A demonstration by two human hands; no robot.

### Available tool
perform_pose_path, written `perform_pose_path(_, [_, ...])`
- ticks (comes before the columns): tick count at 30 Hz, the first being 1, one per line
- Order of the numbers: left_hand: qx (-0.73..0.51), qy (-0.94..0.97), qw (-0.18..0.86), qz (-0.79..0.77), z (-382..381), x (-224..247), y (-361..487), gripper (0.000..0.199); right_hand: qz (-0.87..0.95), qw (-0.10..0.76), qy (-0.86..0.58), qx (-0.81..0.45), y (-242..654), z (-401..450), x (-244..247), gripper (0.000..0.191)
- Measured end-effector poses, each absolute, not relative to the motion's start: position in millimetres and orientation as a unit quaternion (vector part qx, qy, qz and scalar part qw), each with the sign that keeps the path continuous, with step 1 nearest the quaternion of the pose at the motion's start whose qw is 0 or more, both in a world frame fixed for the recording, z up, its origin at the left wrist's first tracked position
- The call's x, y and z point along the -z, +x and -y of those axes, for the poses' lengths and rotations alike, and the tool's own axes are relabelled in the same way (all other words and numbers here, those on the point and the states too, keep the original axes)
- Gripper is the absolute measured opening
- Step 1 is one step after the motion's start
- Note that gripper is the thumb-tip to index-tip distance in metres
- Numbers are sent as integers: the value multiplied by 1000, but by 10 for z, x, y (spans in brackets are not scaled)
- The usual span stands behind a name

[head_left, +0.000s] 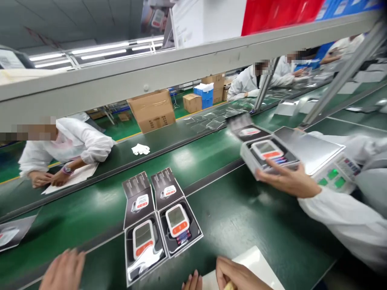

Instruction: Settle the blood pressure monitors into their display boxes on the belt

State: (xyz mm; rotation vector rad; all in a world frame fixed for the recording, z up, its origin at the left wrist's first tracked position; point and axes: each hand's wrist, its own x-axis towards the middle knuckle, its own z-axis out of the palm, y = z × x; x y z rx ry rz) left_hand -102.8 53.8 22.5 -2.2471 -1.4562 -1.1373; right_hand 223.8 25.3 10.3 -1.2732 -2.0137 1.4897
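My left hand sits at the bottom left edge, fingers apart, just short of an open black box on the green conveyor belt. That box holds a white blood pressure monitor with an orange band. Beside it lies a second open box with a matching monitor. My right hand rests on a white sheet, with a small yellowish object at its fingers. The frame edge cuts off both hands.
A co-worker's hand on the right holds another open monitor box above a digital weighing scale. Another open box lies at the left edge. A grey shelf rail crosses overhead; co-workers sit beyond it.
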Motion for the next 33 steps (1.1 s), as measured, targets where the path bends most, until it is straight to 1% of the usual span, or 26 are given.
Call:
perform_pose_path(1, [402, -760, 123, 496, -758, -277, -1082, 70, 693, 184, -443, -539, 2292, -257, -136, 19])
perform_pose_path(2, [392, -776, 133, 476, -962, -300, -1056, 64, 682, 203, -445, -544, 2352, -260, -167, 18])
perform_pose_path(3, [367, -806, 128, 447, -1136, -295, -954, 61, 674, 223, -450, -541, 2416, -263, -197, 20])
perform_pose_path(5, [325, -862, 84, 379, -1362, -229, -596, 69, 670, 264, -467, -514, 2557, -264, -256, 31])
perform_pose_path(6, [314, -881, 44, 350, -1412, -182, -397, 73, 671, 283, -474, -496, 2634, -264, -285, 35])
perform_pose_path(8, [301, -889, -19, 345, -1405, -104, -79, 73, 668, 311, -495, -460, 2801, -263, -345, 38])
perform_pose_path(10, [298, -874, -72, 376, -1307, -78, 88, 66, 658, 325, -529, -426, 2986, -269, -399, 37])
perform_pose_path(12, [304, -858, -103, 400, -1178, -98, 199, 63, 646, 331, -568, -388, 3176, -292, -441, 35])
perform_pose_path(14, [319, -845, -85, 421, -1061, -125, 395, 63, 639, 333, -598, -350, 3349, -336, -468, 31])
perform_pose_path(15, [332, -828, -45, 450, -1014, -132, 539, 64, 640, 333, -607, -332, 3419, -367, -477, 29])
perform_pose_path(18, [309, -827, -12, 470, -927, -114, 999, 61, 665, 326, -606, -289, 3528, -495, -494, 26])
perform_pose_path(21, [272, -841, -27, 467, -908, -70, 1192, 61, 710, 307, -568, -282, 3489, -657, -485, 23])
perform_pose_path(24, [288, -838, -41, 462, -929, -39, 1143, 67, 747, 288, -533, -272, 3378, -813, -442, 19])
perform_pose_path(25, [305, -832, -35, 462, -941, -31, 1125, 63, 755, 286, -530, -257, 3341, -855, -419, 19])
perform_pose_path(28, [358, -811, 9, 463, -989, -14, 1147, 38, 762, 300, -539, -197, 3243, -925, -331, 19])
perform_pose_path(30, [374, -802, 28, 465, -1018, -12, 1200, 32, 754, 327, -548, -157, 3194, -912, -259, 19])
perform_pose_path(33, [382, -797, 32, 467, -1039, -24, 1251, 29, 735, 376, -552, -120, 3155, -807, -153, 12])
